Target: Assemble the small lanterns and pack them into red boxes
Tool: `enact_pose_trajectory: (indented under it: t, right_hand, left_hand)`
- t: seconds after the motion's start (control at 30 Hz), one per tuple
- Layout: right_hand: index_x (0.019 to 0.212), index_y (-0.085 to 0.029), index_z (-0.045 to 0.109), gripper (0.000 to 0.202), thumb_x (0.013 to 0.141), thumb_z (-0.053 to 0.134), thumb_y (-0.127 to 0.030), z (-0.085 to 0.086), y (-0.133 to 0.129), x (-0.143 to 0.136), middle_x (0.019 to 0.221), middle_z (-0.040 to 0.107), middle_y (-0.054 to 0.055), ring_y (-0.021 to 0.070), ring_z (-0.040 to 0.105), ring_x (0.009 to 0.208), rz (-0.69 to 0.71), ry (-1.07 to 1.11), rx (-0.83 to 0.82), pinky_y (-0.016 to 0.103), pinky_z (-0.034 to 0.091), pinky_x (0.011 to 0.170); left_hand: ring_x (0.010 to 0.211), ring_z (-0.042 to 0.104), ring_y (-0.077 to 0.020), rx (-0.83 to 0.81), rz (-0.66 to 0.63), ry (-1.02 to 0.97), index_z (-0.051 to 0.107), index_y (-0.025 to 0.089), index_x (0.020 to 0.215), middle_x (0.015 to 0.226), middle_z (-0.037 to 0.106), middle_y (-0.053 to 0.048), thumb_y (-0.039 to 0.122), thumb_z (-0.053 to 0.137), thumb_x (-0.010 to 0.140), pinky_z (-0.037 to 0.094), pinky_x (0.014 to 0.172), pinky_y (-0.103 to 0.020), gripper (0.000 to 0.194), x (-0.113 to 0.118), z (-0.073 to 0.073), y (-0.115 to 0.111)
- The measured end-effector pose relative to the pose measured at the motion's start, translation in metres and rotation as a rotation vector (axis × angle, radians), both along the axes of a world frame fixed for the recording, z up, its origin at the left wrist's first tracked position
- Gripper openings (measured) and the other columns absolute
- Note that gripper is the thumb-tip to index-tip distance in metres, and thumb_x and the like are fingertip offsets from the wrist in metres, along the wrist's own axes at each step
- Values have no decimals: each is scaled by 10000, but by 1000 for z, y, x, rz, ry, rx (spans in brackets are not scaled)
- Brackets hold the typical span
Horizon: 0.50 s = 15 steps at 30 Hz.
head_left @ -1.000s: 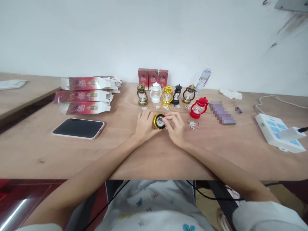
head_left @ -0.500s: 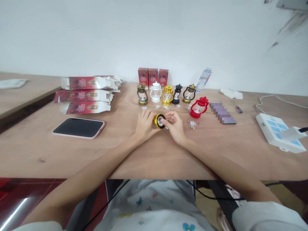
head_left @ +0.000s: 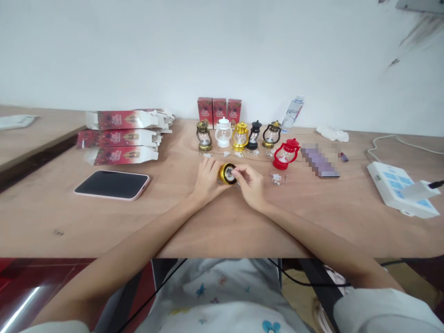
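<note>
My left hand (head_left: 207, 179) is wrapped round a gold lantern (head_left: 227, 173), which lies tipped so that its round base faces me. The thumb and forefinger of my right hand (head_left: 250, 184) are pinched together at that base; whatever small thing they hold is hidden. Behind my hands stand several small lanterns, among them a white one (head_left: 224, 132), a gold one (head_left: 240, 137) and a black one (head_left: 254, 135). A red lantern (head_left: 286, 154) stands nearer, to the right. Small metal and white pieces (head_left: 277, 178) lie in front of it.
Flattened red boxes (head_left: 121, 138) are stacked at the left, behind a phone (head_left: 113, 184). Upright red boxes (head_left: 219, 111) and a leaning bottle (head_left: 293, 114) stand near the wall. Another phone (head_left: 319, 160), a tissue (head_left: 332, 134) and a power strip (head_left: 402, 188) lie to the right.
The fingers of my right hand have shifted slightly at the lantern's base, showing more of it. My left hand keeps its hold. The whole view has moved a little.
</note>
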State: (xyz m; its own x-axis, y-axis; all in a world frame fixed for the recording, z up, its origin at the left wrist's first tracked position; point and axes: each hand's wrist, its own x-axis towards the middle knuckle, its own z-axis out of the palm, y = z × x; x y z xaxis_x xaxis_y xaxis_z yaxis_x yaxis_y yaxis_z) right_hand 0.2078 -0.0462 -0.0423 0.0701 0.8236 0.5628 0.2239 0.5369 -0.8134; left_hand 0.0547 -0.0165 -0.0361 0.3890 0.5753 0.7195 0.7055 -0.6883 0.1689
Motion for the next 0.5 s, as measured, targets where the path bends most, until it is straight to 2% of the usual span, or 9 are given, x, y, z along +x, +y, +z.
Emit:
enact_pose_trajectory:
  t: [0.13, 0.27, 0.5]
  right_hand:
    - [829, -221, 581, 141, 873, 520, -341, 1, -1, 1, 874, 646, 29, 166, 608, 829, -16, -82, 66, 303, 502, 772]
    - [835, -218, 571, 164, 884, 498, -356, 2, -2, 1, 912, 644, 43, 174, 607, 867, -33, -125, 61, 312, 503, 798]
    - [855, -225, 607, 149, 860, 544, -360, 0, -3, 2, 970, 658, 49, 189, 621, 927, 11, -90, 64, 339, 510, 834]
  left_hand:
    - [873, 503, -259, 18, 16, 30, 543, 161, 943, 902, 570, -98, 457, 583, 794, 375, 710, -352, 334, 0, 2, -1]
    - [868, 502, -268, 22, 82, 87, 554, 165, 927, 886, 581, -104, 478, 557, 806, 346, 686, -349, 335, 1, 3, -1]
    - [860, 505, -264, 40, 113, 91, 560, 174, 918, 899, 589, -103, 502, 573, 789, 338, 684, -345, 353, 1, 3, -1]
